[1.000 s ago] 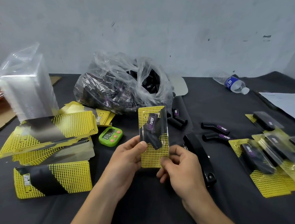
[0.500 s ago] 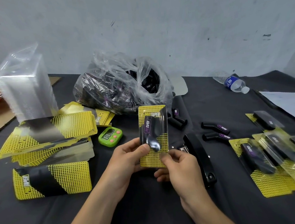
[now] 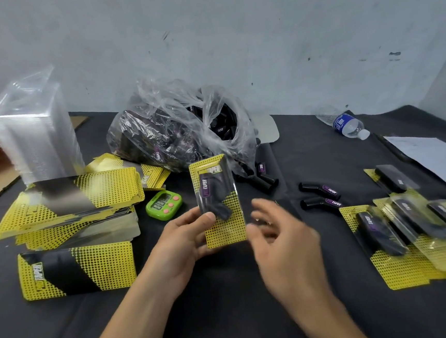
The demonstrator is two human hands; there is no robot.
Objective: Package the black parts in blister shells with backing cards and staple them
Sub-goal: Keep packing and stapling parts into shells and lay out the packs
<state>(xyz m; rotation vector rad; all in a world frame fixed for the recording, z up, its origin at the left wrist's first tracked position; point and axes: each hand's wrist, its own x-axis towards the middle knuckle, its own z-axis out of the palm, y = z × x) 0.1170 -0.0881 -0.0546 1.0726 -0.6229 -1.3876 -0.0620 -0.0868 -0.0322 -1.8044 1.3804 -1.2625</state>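
Nearest the camera, two bare forearms reach over the black-covered bench point(image 3: 229, 316). The left hand point(image 3: 185, 242) grips a yellow dotted backing card point(image 3: 227, 233) and holds it upright above the bench. Its thumb presses the lower left of the front and its fingers curl behind. A clear blister shell point(image 3: 230, 189) lies against the card's upper face, with a black part point(image 3: 213, 196) bearing a purple label inside it. The right hand point(image 3: 278, 234) is blurred and sits just beside the card's right edge. Its fingers are spread and relaxed and grasp nothing.

To the left, a single card point(image 3: 77, 270) lies flat on the bench. On the right, a row of filled packs point(image 3: 400, 237) overlap one another. Behind the held card stands a green timer point(image 3: 164, 205), and beyond the right hand two loose parts point(image 3: 319, 188) lie side by side. A stack of cards point(image 3: 68, 204) is piled further back on the left. Behind that rises a tall stack of empty shells point(image 3: 36, 142) in clear wrap. In the middle, a crumpled plastic bag point(image 3: 181, 134) holds many more black parts. Far right, a water bottle point(image 3: 347, 125) lies on its side near a sheet of paper point(image 3: 431, 153).
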